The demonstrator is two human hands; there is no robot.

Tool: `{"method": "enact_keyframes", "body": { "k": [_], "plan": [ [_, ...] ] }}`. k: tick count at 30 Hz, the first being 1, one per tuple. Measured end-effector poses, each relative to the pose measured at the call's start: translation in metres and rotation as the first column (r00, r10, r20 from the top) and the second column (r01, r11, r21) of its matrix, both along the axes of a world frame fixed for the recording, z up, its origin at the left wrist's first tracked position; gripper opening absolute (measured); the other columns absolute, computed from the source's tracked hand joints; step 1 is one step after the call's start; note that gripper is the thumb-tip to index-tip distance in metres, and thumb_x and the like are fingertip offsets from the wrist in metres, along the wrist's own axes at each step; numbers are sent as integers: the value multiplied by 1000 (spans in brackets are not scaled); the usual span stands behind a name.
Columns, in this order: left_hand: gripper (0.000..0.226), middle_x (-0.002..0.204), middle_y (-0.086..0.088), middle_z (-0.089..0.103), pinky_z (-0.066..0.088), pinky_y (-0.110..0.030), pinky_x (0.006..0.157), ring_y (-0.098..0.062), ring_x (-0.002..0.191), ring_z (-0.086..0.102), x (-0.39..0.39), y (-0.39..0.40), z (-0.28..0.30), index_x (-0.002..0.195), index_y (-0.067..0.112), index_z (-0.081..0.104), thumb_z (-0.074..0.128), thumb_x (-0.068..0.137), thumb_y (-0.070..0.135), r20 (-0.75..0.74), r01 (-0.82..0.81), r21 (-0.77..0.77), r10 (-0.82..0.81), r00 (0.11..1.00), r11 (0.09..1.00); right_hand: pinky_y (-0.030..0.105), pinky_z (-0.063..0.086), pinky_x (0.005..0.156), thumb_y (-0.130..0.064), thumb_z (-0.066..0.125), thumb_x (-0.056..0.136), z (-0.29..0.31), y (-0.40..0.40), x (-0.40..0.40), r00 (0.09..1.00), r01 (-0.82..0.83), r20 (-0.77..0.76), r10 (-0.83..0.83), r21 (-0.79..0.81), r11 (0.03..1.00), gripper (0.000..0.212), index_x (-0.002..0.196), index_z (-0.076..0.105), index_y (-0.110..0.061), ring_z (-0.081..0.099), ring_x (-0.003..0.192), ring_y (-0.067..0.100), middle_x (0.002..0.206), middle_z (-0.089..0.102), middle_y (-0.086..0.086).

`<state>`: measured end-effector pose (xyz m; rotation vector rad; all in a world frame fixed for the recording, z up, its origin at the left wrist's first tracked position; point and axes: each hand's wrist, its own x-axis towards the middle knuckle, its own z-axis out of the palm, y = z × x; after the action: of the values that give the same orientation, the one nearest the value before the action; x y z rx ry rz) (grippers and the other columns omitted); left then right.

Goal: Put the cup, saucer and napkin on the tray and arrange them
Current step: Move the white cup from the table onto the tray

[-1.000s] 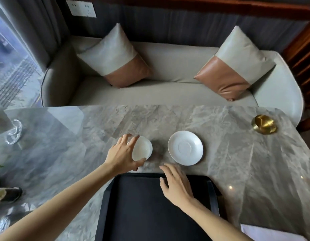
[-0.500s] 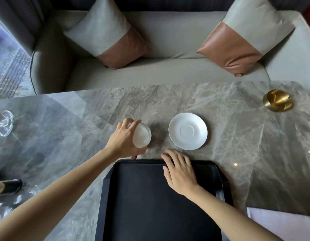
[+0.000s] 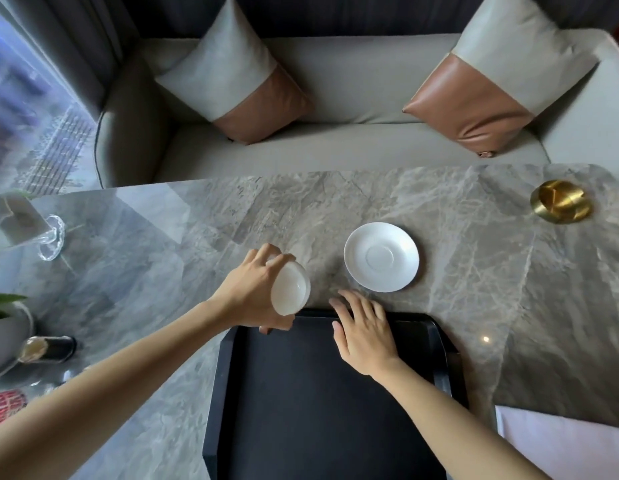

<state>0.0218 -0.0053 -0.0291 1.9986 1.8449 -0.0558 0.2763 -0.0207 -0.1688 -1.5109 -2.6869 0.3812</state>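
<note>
My left hand (image 3: pixel 254 291) grips a white cup (image 3: pixel 290 288), tilted toward me and lifted just above the far left corner of the black tray (image 3: pixel 301 403). A white saucer (image 3: pixel 381 256) lies flat on the marble table beyond the tray's far edge. My right hand (image 3: pixel 365 332) rests flat, fingers spread, on the tray's far rim, just short of the saucer. A pale napkin (image 3: pixel 557 441) lies at the lower right, to the right of the tray and partly cut off by the frame.
A gold bowl-like object (image 3: pixel 560 201) sits at the table's far right. At the left stand a clear glass holder (image 3: pixel 48 237), a plant pot (image 3: pixel 5 327) and a dark bottle (image 3: pixel 46 348). A sofa (image 3: pixel 336 147) with two cushions lies beyond the table.
My left hand has lifted the cup off the table and brought it toward the tray, tilting it. My right hand stays on the tray's far edge.
</note>
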Motion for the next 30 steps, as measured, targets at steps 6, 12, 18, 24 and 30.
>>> {"method": "enact_keyframes", "body": {
  "k": [6,12,18,24,30],
  "plan": [
    [105,131,15,34,61,-37,72,-15,120,43,3,-39,-1,137,44,35,70,40,62,9,83,-47,-82,997,995,43,35,109,-41,35,100,2,-1,0,999,-4,44,4,-1,1000,47,142,45,-24,41,139,22,153,41,0],
    [105,133,18,33,59,-33,78,-12,123,39,-11,-60,-9,139,48,32,71,43,60,13,124,-91,-123,992,988,43,37,105,-41,35,100,0,-2,1,999,-8,37,8,12,1000,47,141,46,-24,43,137,23,151,41,-1],
    [106,137,20,32,59,-33,78,-10,126,37,-23,-67,-15,142,53,25,72,47,57,21,154,-97,-153,988,983,43,35,103,-41,35,99,-5,0,1,999,-12,35,12,16,1000,46,140,45,-24,43,136,23,152,39,-1],
    [109,142,24,28,60,-34,75,-8,131,31,-29,-68,-19,144,56,19,73,50,55,34,151,-122,-148,988,981,43,35,102,-41,35,98,-7,1,0,1000,-18,21,18,18,1000,45,139,44,-25,43,135,22,151,39,-2],
    [105,144,27,27,54,-35,89,-8,133,28,-33,-66,-16,143,61,18,75,54,59,48,136,-186,-129,990,973,43,39,103,-42,36,99,3,3,0,999,-34,26,34,-3,999,45,139,45,-25,45,135,22,151,42,-2]
  ]
}}
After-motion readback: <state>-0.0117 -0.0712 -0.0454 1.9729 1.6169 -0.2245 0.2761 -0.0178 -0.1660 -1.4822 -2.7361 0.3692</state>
